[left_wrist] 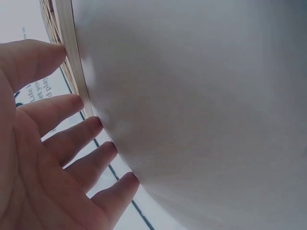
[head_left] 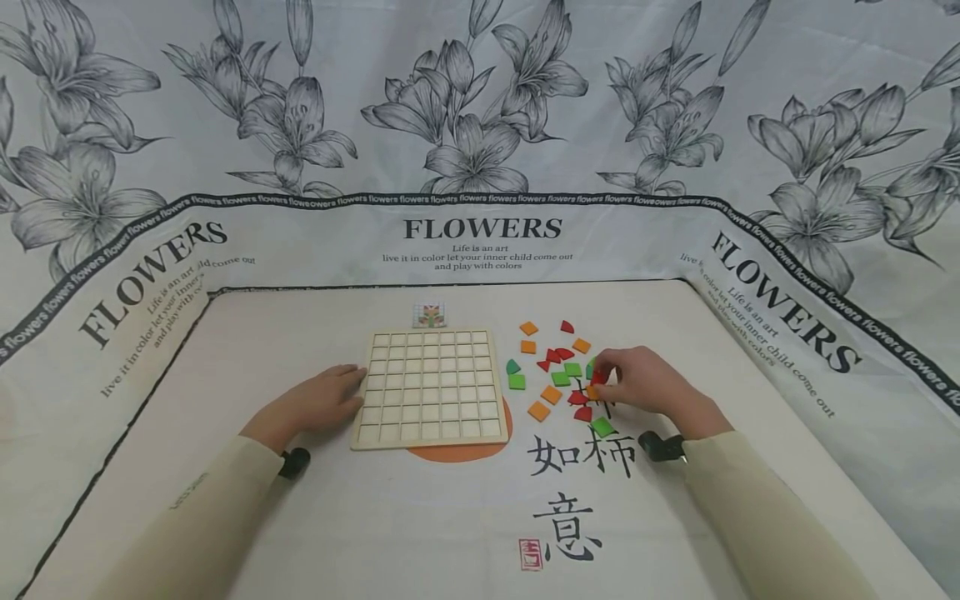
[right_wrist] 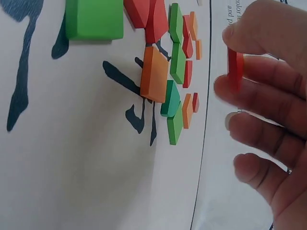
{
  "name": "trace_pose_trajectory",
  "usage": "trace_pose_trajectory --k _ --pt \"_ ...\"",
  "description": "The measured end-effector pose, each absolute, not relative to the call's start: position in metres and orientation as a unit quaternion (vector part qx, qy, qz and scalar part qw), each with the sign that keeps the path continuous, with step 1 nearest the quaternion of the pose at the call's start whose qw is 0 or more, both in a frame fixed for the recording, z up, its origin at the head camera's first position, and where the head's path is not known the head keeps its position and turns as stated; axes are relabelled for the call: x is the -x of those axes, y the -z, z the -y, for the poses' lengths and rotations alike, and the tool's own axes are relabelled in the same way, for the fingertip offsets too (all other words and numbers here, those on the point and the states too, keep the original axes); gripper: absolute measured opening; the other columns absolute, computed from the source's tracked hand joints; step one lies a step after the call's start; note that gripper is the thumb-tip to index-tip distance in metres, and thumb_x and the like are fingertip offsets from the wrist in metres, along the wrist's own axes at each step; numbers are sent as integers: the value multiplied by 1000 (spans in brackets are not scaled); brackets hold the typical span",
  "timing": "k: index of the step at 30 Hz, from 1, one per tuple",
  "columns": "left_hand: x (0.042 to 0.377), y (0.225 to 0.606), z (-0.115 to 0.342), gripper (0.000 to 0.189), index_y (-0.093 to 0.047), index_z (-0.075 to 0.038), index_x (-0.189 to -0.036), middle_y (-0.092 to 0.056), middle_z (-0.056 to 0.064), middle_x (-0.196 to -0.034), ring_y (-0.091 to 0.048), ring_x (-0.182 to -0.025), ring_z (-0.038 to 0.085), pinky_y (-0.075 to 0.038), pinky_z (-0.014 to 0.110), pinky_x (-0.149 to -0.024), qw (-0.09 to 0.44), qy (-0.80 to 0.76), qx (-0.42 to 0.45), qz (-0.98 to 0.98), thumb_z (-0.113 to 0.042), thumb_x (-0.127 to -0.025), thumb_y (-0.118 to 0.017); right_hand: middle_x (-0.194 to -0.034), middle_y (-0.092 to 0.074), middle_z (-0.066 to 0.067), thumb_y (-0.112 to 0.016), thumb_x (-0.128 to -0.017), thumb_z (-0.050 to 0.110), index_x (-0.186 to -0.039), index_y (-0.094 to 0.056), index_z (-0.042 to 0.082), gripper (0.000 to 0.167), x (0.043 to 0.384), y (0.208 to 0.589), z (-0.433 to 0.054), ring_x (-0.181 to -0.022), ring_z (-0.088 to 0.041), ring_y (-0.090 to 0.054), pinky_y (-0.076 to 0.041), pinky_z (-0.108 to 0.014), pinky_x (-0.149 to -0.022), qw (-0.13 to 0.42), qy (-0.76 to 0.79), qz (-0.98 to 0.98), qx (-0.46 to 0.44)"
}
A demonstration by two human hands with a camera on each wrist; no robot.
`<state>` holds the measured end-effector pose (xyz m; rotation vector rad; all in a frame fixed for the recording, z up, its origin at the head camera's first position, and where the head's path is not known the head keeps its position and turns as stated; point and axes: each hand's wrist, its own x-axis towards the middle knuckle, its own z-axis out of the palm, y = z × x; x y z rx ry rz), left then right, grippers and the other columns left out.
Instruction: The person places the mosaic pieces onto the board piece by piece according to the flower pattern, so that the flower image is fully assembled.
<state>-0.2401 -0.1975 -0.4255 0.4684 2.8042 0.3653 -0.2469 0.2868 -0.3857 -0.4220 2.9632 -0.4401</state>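
Note:
My left hand (head_left: 318, 402) rests along the left side of a wooden grid board (head_left: 429, 388), its fingers fairly straight. In the left wrist view the thumb and index fingertip touch the board's edge (left_wrist: 75, 57). Over the loose pieces to the right of the board, my right hand (head_left: 647, 385) pinches a red tile (right_wrist: 234, 69) between thumb and index finger, raised off the table. Its other fingers are spread and slightly bent. Below and around lie orange tiles (right_wrist: 154, 75), light green tiles (right_wrist: 94, 20), dark green pieces (right_wrist: 170, 99) and more red pieces (head_left: 582, 412).
A small card (head_left: 429, 315) with a coloured flower pattern lies behind the board. An orange printed shape (head_left: 461, 452) shows under the board's front edge. Black brush characters (head_left: 567, 527) mark the white tablecloth (head_left: 420, 533). Flower-printed fabric (head_left: 480, 158) encloses the back and sides.

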Motion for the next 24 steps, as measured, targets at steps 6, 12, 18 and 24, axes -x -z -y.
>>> trace_pose_trajectory --k 6,12,18,24 --pt "240 427 198 59 -31 -2 -150 -30 23 -155 -28 -144 41 -27 54 -117 137 -126 -162 -969 -30 -99 -44 -89 -64 0 -69 -85 21 -108 -68 16 23 248 384 -283 -82 -19 -54 -47 -29 -68 61 147 -978 133" --pt "241 428 199 59 -31 -2 -150 -31 23 -155 -29 -143 41 -27 54 -117 135 -128 -162 -969 -30 -99 -44 -97 -65 -1 -69 -86 22 -105 -71 19 19 258 394 -276 -89 -21 -54 -51 -32 -73 79 155 -978 117" --pt "241 430 200 60 -31 -3 -151 -30 22 -155 -28 -144 41 -26 54 -117 143 -135 -157 -968 -31 -99 -44 -112 -64 -6 -70 -86 22 -112 -71 18 26 268 404 -270 -98 -24 -54 -55 -40 -85 89 121 -983 104" --pt "243 431 200 60 -31 -3 -151 -30 23 -155 -29 -144 41 -27 54 -117 136 -132 -161 -969 -31 -99 -44 -117 -64 -9 -71 -86 21 -114 -71 14 29 274 406 -266 -101 -26 -54 -53 -46 -93 84 91 -986 108"
